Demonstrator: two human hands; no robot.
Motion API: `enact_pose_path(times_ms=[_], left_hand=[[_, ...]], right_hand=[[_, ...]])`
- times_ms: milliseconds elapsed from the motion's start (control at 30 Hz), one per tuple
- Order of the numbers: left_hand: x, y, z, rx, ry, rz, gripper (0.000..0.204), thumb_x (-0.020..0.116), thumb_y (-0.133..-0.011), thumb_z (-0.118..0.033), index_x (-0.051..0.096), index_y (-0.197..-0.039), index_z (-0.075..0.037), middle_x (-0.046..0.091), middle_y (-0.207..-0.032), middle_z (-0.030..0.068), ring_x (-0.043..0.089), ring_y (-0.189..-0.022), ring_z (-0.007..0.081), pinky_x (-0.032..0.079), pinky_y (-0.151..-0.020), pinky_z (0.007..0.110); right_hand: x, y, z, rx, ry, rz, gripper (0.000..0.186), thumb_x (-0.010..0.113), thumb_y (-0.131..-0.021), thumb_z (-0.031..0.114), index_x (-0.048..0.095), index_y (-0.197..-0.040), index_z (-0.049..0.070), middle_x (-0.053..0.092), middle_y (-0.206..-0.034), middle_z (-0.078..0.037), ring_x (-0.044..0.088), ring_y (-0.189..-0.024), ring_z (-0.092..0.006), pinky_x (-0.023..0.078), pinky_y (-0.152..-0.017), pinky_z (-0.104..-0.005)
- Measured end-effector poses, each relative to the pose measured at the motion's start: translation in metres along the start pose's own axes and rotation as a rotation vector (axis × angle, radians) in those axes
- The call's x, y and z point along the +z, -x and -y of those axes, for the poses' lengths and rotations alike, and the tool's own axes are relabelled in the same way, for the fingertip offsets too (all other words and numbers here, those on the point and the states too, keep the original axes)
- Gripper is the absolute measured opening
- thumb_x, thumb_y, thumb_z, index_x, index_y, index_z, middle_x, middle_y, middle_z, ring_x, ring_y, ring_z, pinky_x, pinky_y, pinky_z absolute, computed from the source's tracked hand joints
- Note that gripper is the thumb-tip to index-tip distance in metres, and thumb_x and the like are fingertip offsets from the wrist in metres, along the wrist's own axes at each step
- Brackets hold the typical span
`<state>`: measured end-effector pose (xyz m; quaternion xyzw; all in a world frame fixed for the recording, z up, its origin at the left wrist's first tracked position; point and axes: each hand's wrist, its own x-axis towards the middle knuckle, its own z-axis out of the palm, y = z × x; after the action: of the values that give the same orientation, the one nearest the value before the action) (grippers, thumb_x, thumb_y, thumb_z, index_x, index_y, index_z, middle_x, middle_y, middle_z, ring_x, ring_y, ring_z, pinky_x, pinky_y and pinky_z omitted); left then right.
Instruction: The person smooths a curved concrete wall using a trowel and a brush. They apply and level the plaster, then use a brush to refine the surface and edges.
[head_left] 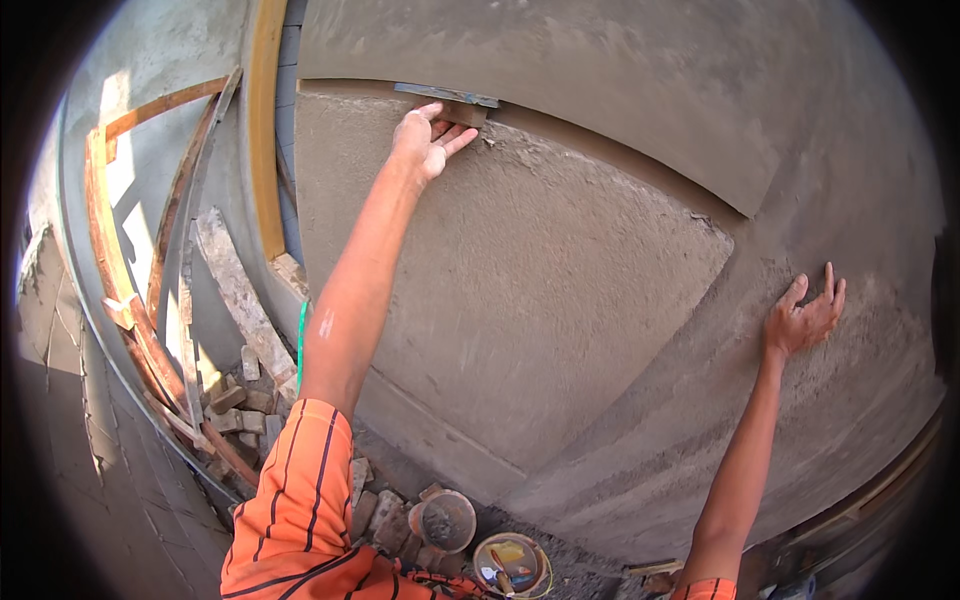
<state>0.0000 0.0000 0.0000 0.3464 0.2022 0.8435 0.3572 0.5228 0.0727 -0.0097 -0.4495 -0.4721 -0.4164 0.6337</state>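
Observation:
My left hand (432, 143) reaches up to the recessed ledge in the grey plastered wall (500, 270). Its thumb and fingers are at the wooden grip of a plastering float (440, 95), whose thin flat blade lies along the edge of the upper wall section. Part of the grip is hidden behind the fingers. Off to the right, my right hand (803, 318) is empty, with its fingers spread close against the rough plaster; whether the palm presses on it I cannot tell.
Lower down stand a bucket of grey mortar (445, 522) and a second bucket (512, 563) with tools in it. Broken bricks (240, 415) lie at the left, below leaning timber pieces (165, 215). A yellowish wooden post (264, 130) runs upright beside the wall.

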Motion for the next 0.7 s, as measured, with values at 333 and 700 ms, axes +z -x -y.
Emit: enact_pose_path(times_ms=[333,700], left_hand=[[0.047,0.020,-0.019,-0.011,-0.147,-0.116,0.055,0.055,-0.092,-0.033,0.033,-0.133,-0.004,0.039,-0.121,0.0230,0.045,-0.113,0.0369,0.047,-0.096,0.055],[0.089,0.054,0.005,-0.081,-0.190,0.036,0.045,0.053,-0.094,-0.025,0.034,-0.126,0.000,0.036,-0.125,0.0236,0.045,-0.118,0.0351,0.047,-0.099,0.052]], right_hand=[[-0.004,0.002,0.003,0.029,0.015,0.007,0.045,0.050,-0.091,0.037,0.045,-0.134,0.025,0.032,-0.143,-0.007,0.025,-0.136,-0.0283,0.021,-0.109,-0.0530],[-0.004,0.002,0.004,0.042,-0.008,0.000,0.045,0.049,-0.092,0.039,0.045,-0.134,0.027,0.032,-0.142,-0.006,0.023,-0.137,-0.0285,0.020,-0.109,-0.0523]])
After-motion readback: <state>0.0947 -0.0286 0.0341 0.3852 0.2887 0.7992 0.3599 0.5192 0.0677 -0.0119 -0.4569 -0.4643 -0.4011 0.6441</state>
